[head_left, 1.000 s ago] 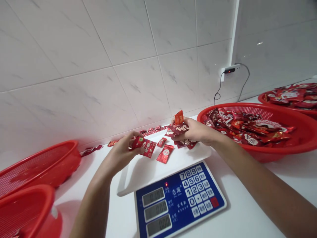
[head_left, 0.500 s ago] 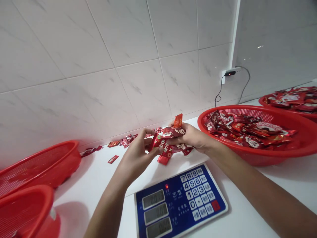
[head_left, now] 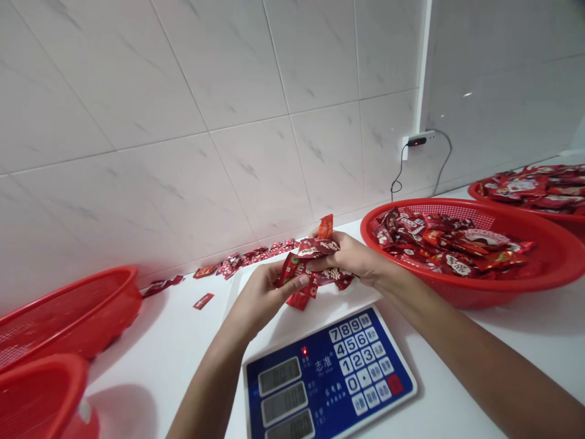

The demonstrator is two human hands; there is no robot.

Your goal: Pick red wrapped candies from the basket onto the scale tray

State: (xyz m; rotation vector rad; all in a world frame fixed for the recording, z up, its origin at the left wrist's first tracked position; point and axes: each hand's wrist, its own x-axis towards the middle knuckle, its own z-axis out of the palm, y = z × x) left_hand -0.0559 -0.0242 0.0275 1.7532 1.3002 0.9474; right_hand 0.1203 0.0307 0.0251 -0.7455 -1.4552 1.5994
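Both my hands meet over the white pan (head_left: 274,329) of a digital scale (head_left: 326,381), with several red candy packets between them. My left hand (head_left: 265,289) pinches a red packet (head_left: 295,271) with white print between thumb and fingers. My right hand (head_left: 351,259) is closed round a bunch of dark red packets (head_left: 320,247) with cream lettering. An orange-red packet (head_left: 326,226) sticks up above the right fingers. Below the hands another red packet end (head_left: 298,300) hangs down. The fingertips behind the packets are hidden.
On the right, a red basket (head_left: 548,262) holds many wrapped packets, with another filled basket (head_left: 539,186) behind it. Red baskets (head_left: 105,311) stand at left. Loose packets (head_left: 256,255) lie along the wall, and a small packet (head_left: 203,301) lies left of the scale. A cable (head_left: 397,177) hangs from a wall socket.
The packet in my left hand has tilted and lies closer against the bunch in my right hand. The whole view has shifted slightly.
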